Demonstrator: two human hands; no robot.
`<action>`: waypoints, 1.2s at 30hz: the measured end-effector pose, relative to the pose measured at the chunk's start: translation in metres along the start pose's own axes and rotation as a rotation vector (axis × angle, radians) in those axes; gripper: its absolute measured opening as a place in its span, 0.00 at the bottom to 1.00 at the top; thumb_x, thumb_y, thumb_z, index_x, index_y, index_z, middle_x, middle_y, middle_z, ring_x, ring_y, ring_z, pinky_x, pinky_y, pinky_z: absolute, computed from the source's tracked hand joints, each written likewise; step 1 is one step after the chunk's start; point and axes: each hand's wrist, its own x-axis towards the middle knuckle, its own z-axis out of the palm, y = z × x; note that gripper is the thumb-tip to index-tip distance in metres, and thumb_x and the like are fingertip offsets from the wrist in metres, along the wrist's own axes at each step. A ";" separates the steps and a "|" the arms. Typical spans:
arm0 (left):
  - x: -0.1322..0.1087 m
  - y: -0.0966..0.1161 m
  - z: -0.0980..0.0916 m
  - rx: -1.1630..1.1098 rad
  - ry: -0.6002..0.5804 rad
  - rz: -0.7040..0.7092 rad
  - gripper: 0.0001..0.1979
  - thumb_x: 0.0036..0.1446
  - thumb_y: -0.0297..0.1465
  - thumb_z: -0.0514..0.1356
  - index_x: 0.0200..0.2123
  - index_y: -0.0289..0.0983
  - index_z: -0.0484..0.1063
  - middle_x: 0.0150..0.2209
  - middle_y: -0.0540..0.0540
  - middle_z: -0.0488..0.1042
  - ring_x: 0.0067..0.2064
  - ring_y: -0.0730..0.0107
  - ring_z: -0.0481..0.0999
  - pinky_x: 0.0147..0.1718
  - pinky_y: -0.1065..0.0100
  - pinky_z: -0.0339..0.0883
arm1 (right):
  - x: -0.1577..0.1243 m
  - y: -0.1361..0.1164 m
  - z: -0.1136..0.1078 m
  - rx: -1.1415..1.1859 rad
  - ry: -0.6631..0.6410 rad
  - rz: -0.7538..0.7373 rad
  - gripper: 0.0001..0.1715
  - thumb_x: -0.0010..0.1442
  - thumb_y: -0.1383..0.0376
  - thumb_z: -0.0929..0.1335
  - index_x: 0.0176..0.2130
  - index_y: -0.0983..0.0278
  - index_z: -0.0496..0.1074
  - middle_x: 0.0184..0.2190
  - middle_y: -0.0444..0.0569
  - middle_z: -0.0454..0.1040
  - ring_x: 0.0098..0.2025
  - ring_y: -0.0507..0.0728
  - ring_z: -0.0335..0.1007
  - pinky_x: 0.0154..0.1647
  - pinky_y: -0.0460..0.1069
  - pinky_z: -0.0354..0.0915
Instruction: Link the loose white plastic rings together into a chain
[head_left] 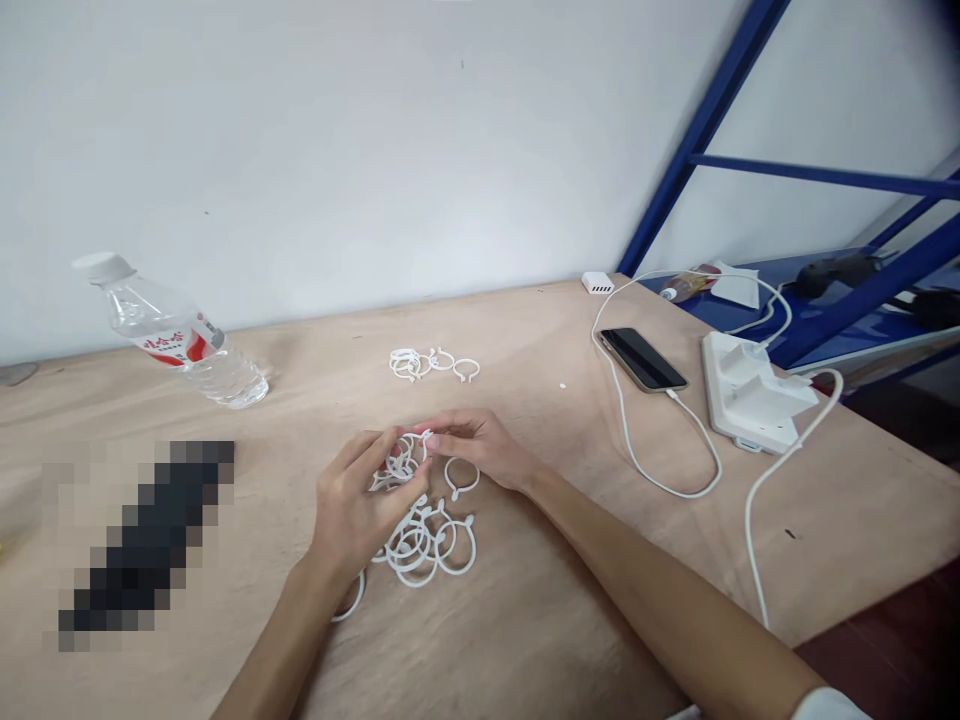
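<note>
Pixelation hides a dark shape left of the left hand point(352, 510). Both hands pinch a cluster of thin white plastic rings point(401, 460); right hand point(480, 445) fingertips closed on it. Loose rings point(427, 540) lie just below; another small pile point(431, 365) beyond on the plywood tabletop point(525, 620).
</note>
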 end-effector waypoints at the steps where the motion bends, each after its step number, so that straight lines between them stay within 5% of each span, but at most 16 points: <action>1: 0.001 -0.001 -0.002 -0.004 -0.016 -0.003 0.13 0.52 0.32 0.63 0.41 0.35 0.74 0.34 0.46 0.77 0.32 0.71 0.76 0.33 0.70 0.72 | 0.000 0.001 0.000 -0.026 -0.006 -0.012 0.17 0.49 0.57 0.74 0.38 0.64 0.80 0.33 0.47 0.79 0.35 0.53 0.74 0.39 0.49 0.69; 6: 0.005 -0.012 -0.013 -0.021 -0.140 0.013 0.12 0.51 0.32 0.63 0.40 0.35 0.74 0.34 0.45 0.77 0.32 0.70 0.76 0.32 0.70 0.72 | 0.000 0.005 0.002 -0.284 0.045 -0.170 0.15 0.48 0.58 0.75 0.36 0.64 0.80 0.30 0.47 0.77 0.26 0.48 0.66 0.26 0.45 0.62; 15: 0.006 -0.014 -0.016 -0.020 -0.254 0.099 0.12 0.51 0.28 0.61 0.41 0.35 0.73 0.34 0.47 0.74 0.33 0.71 0.76 0.34 0.71 0.70 | -0.003 0.018 0.009 -0.703 0.125 -0.667 0.04 0.50 0.70 0.69 0.29 0.65 0.75 0.29 0.51 0.78 0.33 0.55 0.72 0.42 0.51 0.67; 23: 0.007 -0.013 -0.016 -0.046 -0.326 0.100 0.13 0.50 0.29 0.61 0.41 0.36 0.73 0.36 0.46 0.76 0.35 0.69 0.76 0.35 0.71 0.71 | -0.002 0.023 0.008 -0.718 0.081 -0.514 0.08 0.50 0.70 0.69 0.22 0.62 0.69 0.25 0.47 0.76 0.30 0.53 0.70 0.38 0.49 0.66; 36: 0.009 -0.015 -0.016 -0.070 -0.354 0.081 0.12 0.49 0.31 0.62 0.39 0.38 0.76 0.35 0.47 0.78 0.34 0.67 0.78 0.34 0.70 0.72 | 0.002 0.024 0.006 -0.862 -0.084 -0.550 0.11 0.51 0.72 0.68 0.21 0.62 0.65 0.24 0.44 0.73 0.29 0.51 0.68 0.41 0.49 0.65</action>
